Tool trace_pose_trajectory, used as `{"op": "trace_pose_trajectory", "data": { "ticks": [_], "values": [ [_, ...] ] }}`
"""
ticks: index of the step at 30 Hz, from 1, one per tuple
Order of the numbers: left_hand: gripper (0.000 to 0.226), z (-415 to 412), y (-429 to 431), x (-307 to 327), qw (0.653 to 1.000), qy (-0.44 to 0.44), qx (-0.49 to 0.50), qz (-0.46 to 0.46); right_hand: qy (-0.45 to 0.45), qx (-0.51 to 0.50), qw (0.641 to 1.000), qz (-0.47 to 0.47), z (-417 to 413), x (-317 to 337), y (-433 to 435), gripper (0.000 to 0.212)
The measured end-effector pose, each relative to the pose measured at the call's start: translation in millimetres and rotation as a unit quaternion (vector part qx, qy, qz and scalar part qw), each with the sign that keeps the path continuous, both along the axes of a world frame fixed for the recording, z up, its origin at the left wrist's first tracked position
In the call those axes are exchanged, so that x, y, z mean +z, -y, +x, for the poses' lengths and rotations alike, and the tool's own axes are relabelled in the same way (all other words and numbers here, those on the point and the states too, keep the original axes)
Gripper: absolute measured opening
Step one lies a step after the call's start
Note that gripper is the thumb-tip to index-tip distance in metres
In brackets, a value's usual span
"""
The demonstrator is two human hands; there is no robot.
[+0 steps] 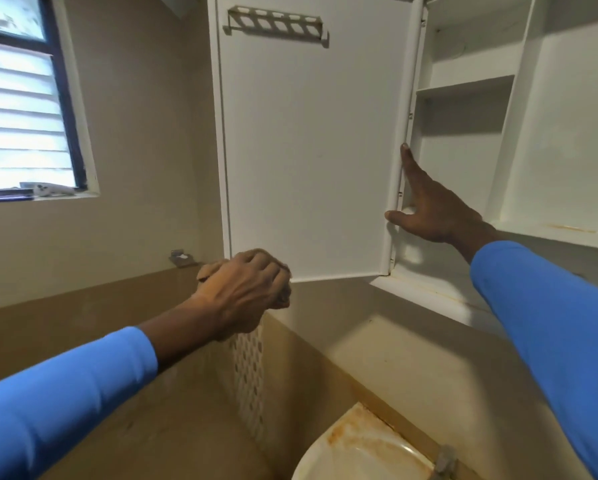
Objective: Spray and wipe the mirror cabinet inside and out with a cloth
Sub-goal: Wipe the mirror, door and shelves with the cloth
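The white mirror cabinet [464, 140] hangs on the wall with its door [308, 150] swung wide open to the left, so I see the door's plain white inner face. My left hand [245, 292] is closed around a bunched tan cloth [280, 271] just below the door's bottom edge. My right hand [429, 209] is spread, with fingertips touching the door's hinge edge at the cabinet's left compartment. Inside are bare white shelves [464, 86] with rust stains along the bottom ledge [567, 230]. No spray bottle is in view.
A slotted rack [277, 24] is fixed near the top of the door's inner face. A stained washbasin [360, 452] sits below the cabinet. A louvred window [20, 109] is at the left. Beige walls surround everything.
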State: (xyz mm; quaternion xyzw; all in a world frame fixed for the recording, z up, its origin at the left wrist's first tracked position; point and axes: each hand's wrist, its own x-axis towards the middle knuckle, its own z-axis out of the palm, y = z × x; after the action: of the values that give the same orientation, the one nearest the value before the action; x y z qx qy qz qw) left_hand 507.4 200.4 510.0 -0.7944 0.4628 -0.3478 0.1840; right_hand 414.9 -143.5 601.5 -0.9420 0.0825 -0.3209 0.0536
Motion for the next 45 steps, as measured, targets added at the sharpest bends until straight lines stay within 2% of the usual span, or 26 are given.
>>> {"op": "trace_pose_trajectory", "data": {
  "ticks": [3, 7, 13, 19, 22, 25, 28, 32, 36, 40, 45],
  "values": [
    [0.047, 2, -18, 14, 0.998, -0.051, 0.011, -0.04, 0.002, -0.005, 1.0, -0.008, 1, -1, 2, 0.12],
    [0.055, -5, -30, -1, 0.998, -0.039, 0.031, -0.045, 0.006, 0.006, 1.0, -0.014, 0, 1, 2, 0.119],
    [0.063, 4, -13, -18, 0.988, -0.102, 0.057, -0.097, 0.0, 0.001, 1.0, -0.003, 1, 1, -2, 0.118],
    [0.052, 8, 9, -27, 0.995, -0.074, 0.032, -0.064, -0.01, -0.01, 1.0, -0.003, 0, 1, -1, 0.119],
    [0.044, 5, 20, -31, 0.992, -0.082, 0.038, -0.093, -0.013, -0.011, 1.0, 0.0, -1, 1, -2, 0.119],
    [0.052, 2, 28, -38, 0.992, -0.083, 0.028, -0.093, -0.012, -0.011, 1.0, 0.006, 0, 1, -3, 0.12],
    [0.057, -1, 45, -42, 0.986, -0.124, 0.02, -0.113, -0.012, -0.007, 1.0, 0.011, 1, 1, -3, 0.12],
    [0.059, -7, 72, -36, 0.969, -0.174, -0.03, -0.174, -0.008, 0.002, 1.0, 0.016, 2, 0, -1, 0.121],
    [0.052, -21, 114, -34, 0.969, -0.161, -0.081, -0.168, -0.007, 0.008, 1.0, 0.025, 1, 1, 0, 0.119],
    [0.06, -32, 173, -41, 0.964, -0.198, -0.096, -0.147, -0.009, 0.011, 1.0, 0.023, 2, 2, 2, 0.12],
    [0.047, -19, 194, -60, 0.921, -0.243, -0.161, -0.259, -0.011, 0.003, 1.0, 0.011, 3, -1, 1, 0.121]
  ]
}}
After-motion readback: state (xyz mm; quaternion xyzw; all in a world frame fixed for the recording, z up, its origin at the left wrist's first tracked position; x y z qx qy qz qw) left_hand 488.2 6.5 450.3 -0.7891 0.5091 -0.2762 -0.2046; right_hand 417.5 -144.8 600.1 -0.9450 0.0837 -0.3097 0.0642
